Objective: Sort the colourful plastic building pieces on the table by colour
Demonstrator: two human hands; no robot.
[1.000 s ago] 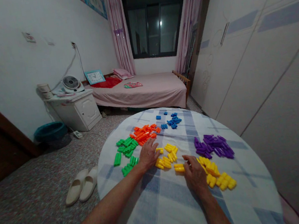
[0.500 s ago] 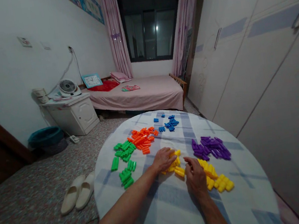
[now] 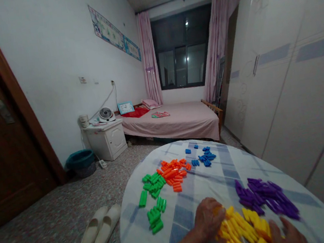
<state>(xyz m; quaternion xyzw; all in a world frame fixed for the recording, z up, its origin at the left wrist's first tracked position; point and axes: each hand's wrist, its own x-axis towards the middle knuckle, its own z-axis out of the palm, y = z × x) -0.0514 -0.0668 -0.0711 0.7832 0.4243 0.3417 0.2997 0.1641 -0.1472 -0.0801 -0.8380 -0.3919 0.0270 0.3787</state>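
Note:
In the head view, yellow plastic pieces [image 3: 238, 227] lie in a pile at the near side of the round table. My left hand [image 3: 209, 217] rests against the pile's left edge, fingers bent over the nearest pieces and not gripped round one. At the right edge of the pile, my right hand [image 3: 287, 234] touches the yellow pieces, its fingers apart; the picture's lower edge cuts it off. Purple pieces [image 3: 265, 195] lie just beyond my right hand. Farther off are heaps of green [image 3: 154, 184], orange [image 3: 173, 172] and blue pieces [image 3: 207, 157].
A blue-and-white checked cloth covers the round table [image 3: 185, 210]. White slippers [image 3: 100, 229] lie on the floor at left, near a teal-lined bin [image 3: 80, 160] and a white cabinet [image 3: 109, 140]. A bed [image 3: 174, 122] stands beyond; a wardrobe [image 3: 289, 92] lines the right side.
My hands have pushed the yellow pieces closer together into one pile. The view has tilted up and turned left, so the table sits lower and a door shows at left.

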